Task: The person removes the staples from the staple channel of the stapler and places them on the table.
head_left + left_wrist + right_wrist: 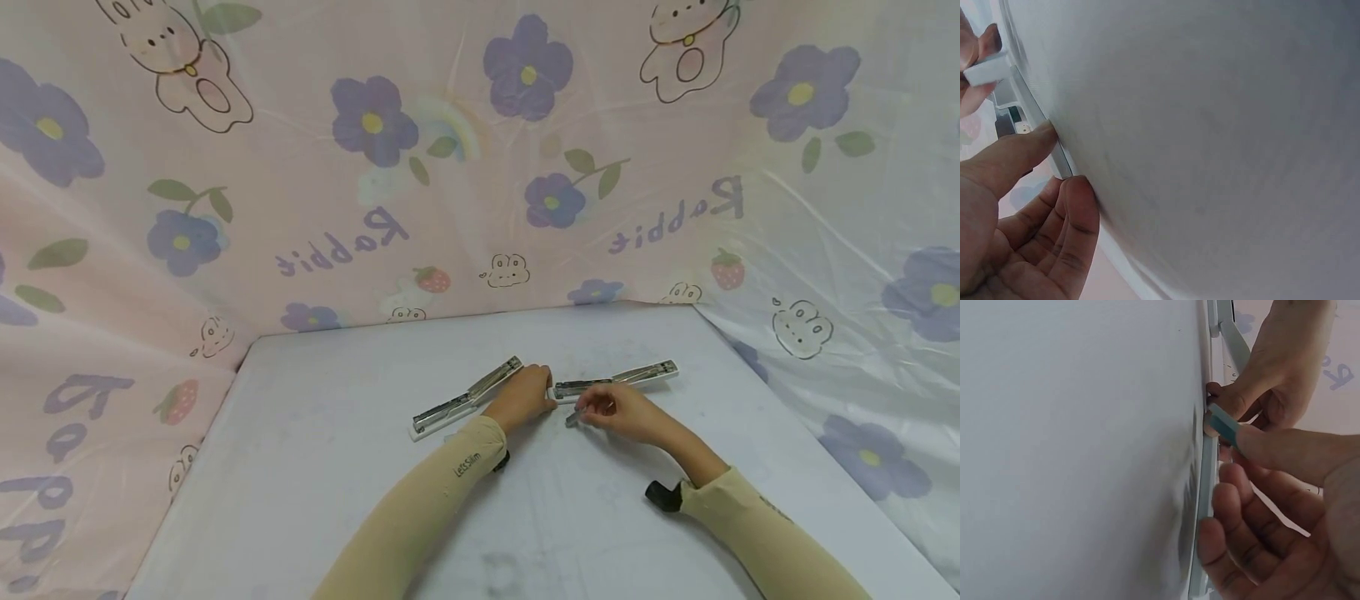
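Two staplers lie folded open in long lines on the white table, metal channels facing up on white bases. The left stapler point(465, 402) slants beside my left forearm. At the near-left end of the right stapler point(618, 381), my left hand point(522, 395) grips the white base, thumb on one side and fingertips on the other in the left wrist view. My right hand point(621, 412) pinches a short grey staple strip point(1224, 425) between thumb and forefinger. In the head view the strip points toward my left hand, just in front of the right stapler. The other right fingers curl loosely.
The white table point(315, 500) runs back to a pink cloth point(465, 208) printed with flowers and rabbits, which hangs on the sides too. A small pale teal piece point(450, 437) shows beside the left stapler. Black wrist mounts point(663, 497) stick out from the beige sleeves.
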Tool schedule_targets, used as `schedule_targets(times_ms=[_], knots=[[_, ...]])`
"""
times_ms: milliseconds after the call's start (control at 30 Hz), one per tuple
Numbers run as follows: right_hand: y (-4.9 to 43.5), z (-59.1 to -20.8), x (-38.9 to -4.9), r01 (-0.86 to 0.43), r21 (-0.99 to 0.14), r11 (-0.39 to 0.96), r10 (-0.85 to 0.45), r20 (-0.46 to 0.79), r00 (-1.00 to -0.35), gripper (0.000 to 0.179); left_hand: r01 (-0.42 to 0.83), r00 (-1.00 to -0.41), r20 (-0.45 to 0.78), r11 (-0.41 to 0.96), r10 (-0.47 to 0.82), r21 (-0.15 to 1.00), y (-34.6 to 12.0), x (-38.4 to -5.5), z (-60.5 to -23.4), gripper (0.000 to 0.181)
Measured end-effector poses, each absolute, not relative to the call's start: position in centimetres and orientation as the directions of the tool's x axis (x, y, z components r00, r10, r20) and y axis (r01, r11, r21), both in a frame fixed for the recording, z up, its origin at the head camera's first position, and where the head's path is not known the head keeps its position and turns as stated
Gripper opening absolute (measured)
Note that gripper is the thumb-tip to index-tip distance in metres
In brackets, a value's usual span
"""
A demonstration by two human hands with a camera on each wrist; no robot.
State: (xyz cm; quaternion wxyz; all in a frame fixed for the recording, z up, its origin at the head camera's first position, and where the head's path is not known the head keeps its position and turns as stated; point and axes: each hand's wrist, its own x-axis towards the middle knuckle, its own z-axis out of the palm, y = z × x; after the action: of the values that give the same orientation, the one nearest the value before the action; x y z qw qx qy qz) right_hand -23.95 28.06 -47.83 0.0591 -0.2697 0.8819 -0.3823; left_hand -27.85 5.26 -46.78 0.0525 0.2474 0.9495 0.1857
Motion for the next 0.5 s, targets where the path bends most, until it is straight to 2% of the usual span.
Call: schedule_targets(times_ms=[500], knots=[[28.66,-47.67,-23.28,-0.456,-0.663,0.594,-0.560,0.066,-0.826,0.012,0.450,-0.871,0.020,0.783,0.490,0.430,5.03,-27.14,-46.40,0.027]])
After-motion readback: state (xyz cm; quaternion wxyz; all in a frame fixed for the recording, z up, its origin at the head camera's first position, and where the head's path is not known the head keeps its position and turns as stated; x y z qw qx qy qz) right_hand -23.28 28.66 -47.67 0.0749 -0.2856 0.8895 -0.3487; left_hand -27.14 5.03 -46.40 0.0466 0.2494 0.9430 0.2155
